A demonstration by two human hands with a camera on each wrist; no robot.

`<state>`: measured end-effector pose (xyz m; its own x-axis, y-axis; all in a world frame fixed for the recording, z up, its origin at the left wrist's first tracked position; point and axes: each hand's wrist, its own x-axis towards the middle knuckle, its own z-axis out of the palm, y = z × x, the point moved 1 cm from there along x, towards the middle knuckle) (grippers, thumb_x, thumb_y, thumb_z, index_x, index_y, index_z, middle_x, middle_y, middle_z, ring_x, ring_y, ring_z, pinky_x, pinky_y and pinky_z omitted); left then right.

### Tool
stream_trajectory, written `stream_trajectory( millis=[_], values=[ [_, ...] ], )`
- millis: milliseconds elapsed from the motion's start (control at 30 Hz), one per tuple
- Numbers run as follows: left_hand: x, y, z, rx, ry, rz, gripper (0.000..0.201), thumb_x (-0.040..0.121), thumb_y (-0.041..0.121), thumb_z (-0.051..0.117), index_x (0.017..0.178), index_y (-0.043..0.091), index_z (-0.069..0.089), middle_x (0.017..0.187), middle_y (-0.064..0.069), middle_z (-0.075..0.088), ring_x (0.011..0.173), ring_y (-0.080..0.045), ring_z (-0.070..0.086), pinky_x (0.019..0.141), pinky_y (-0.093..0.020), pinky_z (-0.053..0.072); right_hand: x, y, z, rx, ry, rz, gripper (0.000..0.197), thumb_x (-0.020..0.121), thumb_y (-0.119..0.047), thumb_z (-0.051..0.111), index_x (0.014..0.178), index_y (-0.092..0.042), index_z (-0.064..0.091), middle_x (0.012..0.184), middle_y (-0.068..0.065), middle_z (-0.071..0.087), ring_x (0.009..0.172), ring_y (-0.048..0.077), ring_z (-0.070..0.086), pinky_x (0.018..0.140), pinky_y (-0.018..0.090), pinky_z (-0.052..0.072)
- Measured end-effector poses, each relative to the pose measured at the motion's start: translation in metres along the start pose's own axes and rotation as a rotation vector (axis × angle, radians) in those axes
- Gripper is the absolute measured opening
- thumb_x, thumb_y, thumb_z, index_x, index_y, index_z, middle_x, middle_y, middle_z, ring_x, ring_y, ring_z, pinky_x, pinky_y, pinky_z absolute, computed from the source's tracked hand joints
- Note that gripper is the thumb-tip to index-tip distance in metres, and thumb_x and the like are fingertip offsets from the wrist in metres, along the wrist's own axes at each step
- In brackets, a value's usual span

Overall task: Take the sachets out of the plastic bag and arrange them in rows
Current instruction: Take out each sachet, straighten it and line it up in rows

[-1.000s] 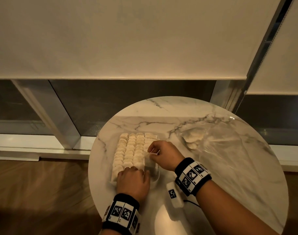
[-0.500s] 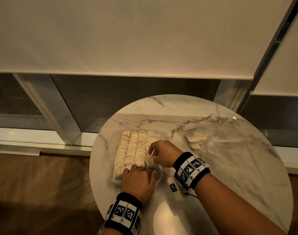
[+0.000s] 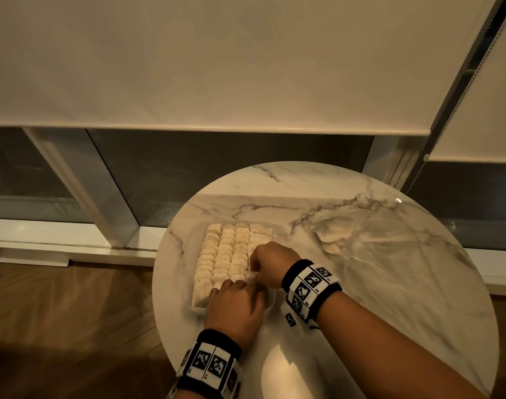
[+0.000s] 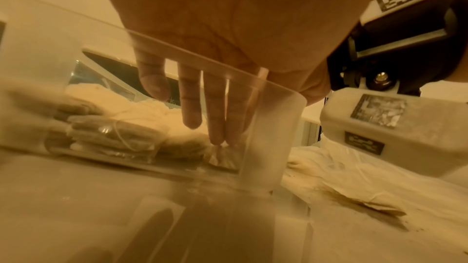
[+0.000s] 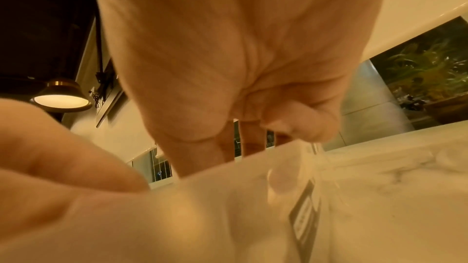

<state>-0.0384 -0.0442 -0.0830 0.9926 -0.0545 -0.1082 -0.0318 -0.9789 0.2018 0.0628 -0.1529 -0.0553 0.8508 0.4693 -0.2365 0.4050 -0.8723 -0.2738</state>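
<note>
A round white marble table (image 3: pixel 375 326) stands by a window with cream blinds. On its right side lies the crinkly see-through plastic bag (image 3: pixel 369 249), with only a few pale sachets left inside. Most of the work looks done. The clear plastic box (image 3: pixel 270 298) holds four rows of small cream sachets (image 3: pixel 225 254). The right hand (image 3: pixel 270 262) pinches one above the last row. The left hand (image 3: pixel 236 309) reaches in, fingers straight.
</note>
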Motion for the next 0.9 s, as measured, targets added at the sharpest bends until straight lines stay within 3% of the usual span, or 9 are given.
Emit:
stream_trajectory(
  millis=[100,233,333,433,567,667,767,900],
  values=[
    [0.0,0.002,0.002,0.02,-0.003,0.024,0.045,0.101,0.048,0.023,0.12,0.034,0.062,0.121,0.013,0.063,0.108,-0.013,0.049,0.092,-0.038,0.035,-0.001,0.001,-0.001,-0.08,0.047,-0.024,0.02,0.086,-0.018,0.066,0.105,-0.023,0.073,0.114,0.001,0.067,0.109,0.023,0.061,0.089,0.038,0.054],
    [0.001,0.004,0.003,0.037,-0.03,0.038,0.049,0.101,0.049,0.019,0.125,0.035,0.06,0.126,0.014,0.061,0.112,-0.013,0.048,0.096,-0.04,0.035,-0.001,0.008,-0.001,-0.035,0.132,-0.057,0.039,0.088,-0.001,0.059,0.113,-0.029,0.069,0.12,0.001,0.06,0.116,0.023,0.052,0.089,0.038,0.051],
    [0.0,0.004,0.002,0.05,-0.047,0.025,0.054,0.101,0.052,0.016,0.12,0.033,0.064,0.122,0.012,0.063,0.111,-0.015,0.049,0.097,-0.042,0.034,-0.004,0.023,-0.008,0.149,0.259,-0.005,0.038,0.087,-0.005,0.063,0.112,-0.033,0.069,0.112,-0.005,0.061,0.106,0.016,0.056,0.084,0.032,0.051],
    [-0.001,0.006,0.001,0.076,-0.052,0.005,0.056,0.102,0.051,0.017,0.111,0.029,0.067,0.117,0.008,0.065,0.11,-0.016,0.051,0.097,-0.042,0.034,-0.017,0.044,-0.011,0.356,0.401,0.068,0.027,0.087,-0.013,0.064,0.104,-0.033,0.07,0.098,-0.012,0.062,0.086,0.006,0.055,0.076,0.025,0.043],
    [-0.002,0.01,-0.001,0.033,-0.029,0.013,0.052,0.103,0.051,0.019,0.11,0.029,0.065,0.117,0.007,0.064,0.111,-0.016,0.051,0.098,-0.04,0.034,-0.041,0.072,-0.004,0.553,0.474,0.166,0.016,0.086,-0.02,0.072,0.098,-0.031,0.072,0.092,-0.01,0.064,0.075,0.007,0.059,0.07,0.024,0.048],
    [-0.002,0.015,-0.001,0.026,-0.029,0.032,0.054,0.103,0.051,0.017,0.104,0.027,0.066,0.11,0.007,0.065,0.105,-0.016,0.053,0.097,-0.04,0.035,-0.06,0.089,0.001,0.551,0.378,0.232,0.016,0.085,-0.023,0.075,0.099,-0.03,0.07,0.092,-0.008,0.065,0.076,0.007,0.061,0.069,0.023,0.049],
    [-0.002,0.019,0.001,0.042,-0.056,0.025,0.059,0.103,0.051,0.015,0.1,0.025,0.067,0.104,0.006,0.066,0.1,-0.017,0.056,0.097,-0.041,0.036,-0.075,0.101,0.011,0.395,0.117,0.311,0.034,0.082,-0.031,0.077,0.114,-0.032,0.066,0.106,-0.008,0.061,0.088,0.007,0.059,0.069,0.018,0.043],
    [-0.001,0.02,0.001,0.042,-0.063,0.013,0.058,0.103,0.05,0.014,0.105,0.025,0.067,0.108,0.006,0.066,0.101,-0.017,0.058,0.098,-0.041,0.037,-0.08,0.11,0.028,0.26,-0.018,0.4,0.066,0.073,-0.035,0.084,0.133,-0.035,0.056,0.13,-0.001,0.05,0.119,0.02,0.053,0.097,0.031,0.049]
  ],
)
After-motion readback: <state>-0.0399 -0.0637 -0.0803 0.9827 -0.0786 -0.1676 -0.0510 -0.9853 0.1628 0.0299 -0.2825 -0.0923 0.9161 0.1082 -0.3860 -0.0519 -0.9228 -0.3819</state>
